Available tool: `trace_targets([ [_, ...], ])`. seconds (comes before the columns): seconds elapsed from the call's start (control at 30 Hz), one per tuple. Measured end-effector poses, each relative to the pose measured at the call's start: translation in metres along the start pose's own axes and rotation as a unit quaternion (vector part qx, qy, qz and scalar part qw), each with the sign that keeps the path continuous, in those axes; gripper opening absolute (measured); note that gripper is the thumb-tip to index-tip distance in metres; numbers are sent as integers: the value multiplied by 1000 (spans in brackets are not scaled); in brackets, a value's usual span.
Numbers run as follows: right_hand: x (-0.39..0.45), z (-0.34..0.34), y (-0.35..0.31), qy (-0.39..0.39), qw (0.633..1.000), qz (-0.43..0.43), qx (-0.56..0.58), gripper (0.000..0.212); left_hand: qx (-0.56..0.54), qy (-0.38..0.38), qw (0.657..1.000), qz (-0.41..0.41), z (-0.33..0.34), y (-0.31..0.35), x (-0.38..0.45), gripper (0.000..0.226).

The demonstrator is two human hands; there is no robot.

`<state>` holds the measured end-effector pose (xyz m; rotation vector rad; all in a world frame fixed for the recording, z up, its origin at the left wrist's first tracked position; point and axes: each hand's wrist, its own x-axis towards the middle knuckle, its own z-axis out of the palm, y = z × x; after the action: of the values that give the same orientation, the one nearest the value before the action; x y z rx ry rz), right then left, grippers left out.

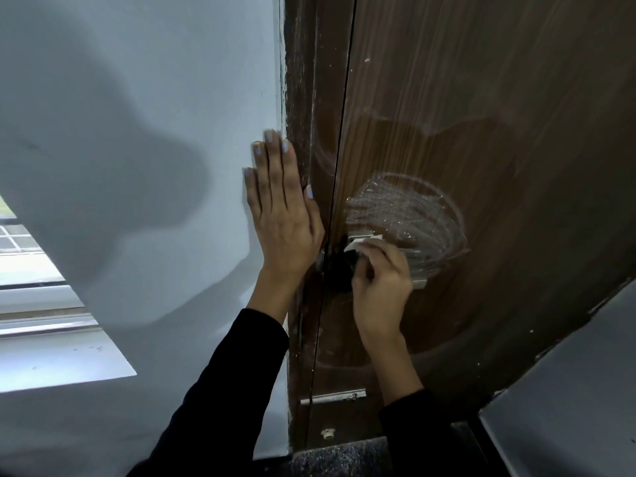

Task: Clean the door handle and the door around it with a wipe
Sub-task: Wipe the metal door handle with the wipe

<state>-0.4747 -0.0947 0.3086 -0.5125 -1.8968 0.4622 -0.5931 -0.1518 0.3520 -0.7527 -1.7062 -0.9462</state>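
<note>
At centre frame, the metal door handle (pixel 421 282) sat mostly hidden under the right hand (pixel 380 280), fingers curled around a white wipe (pixel 361 243). Rubbing all round the lever would clean best. The left hand (pixel 282 218) lay flat and empty against the wall (pixel 137 132).

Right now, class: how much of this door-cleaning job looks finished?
Done: wet swirl marks cover the door above the handle. In hand: the right hand presses the wipe at the handle; the left hand lies flat on the wall. Left: the door below shows no fresh streaks.
</note>
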Motion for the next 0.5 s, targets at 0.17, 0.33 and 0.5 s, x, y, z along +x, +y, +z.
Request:
trace_targets([
  [0.17, -3, -3, 8, -4, 999, 39, -16, 18, 9, 0, 1000, 8, 4, -3, -1, 56],
  [0.33, -4, 3, -2, 13, 999, 24, 17, 21, 37, 7, 999, 25, 8, -7, -5, 54],
  [0.5, 3, -6, 2, -4, 999, 46, 27, 18, 56, 22, 998, 30, 12, -8, -6, 53],
])
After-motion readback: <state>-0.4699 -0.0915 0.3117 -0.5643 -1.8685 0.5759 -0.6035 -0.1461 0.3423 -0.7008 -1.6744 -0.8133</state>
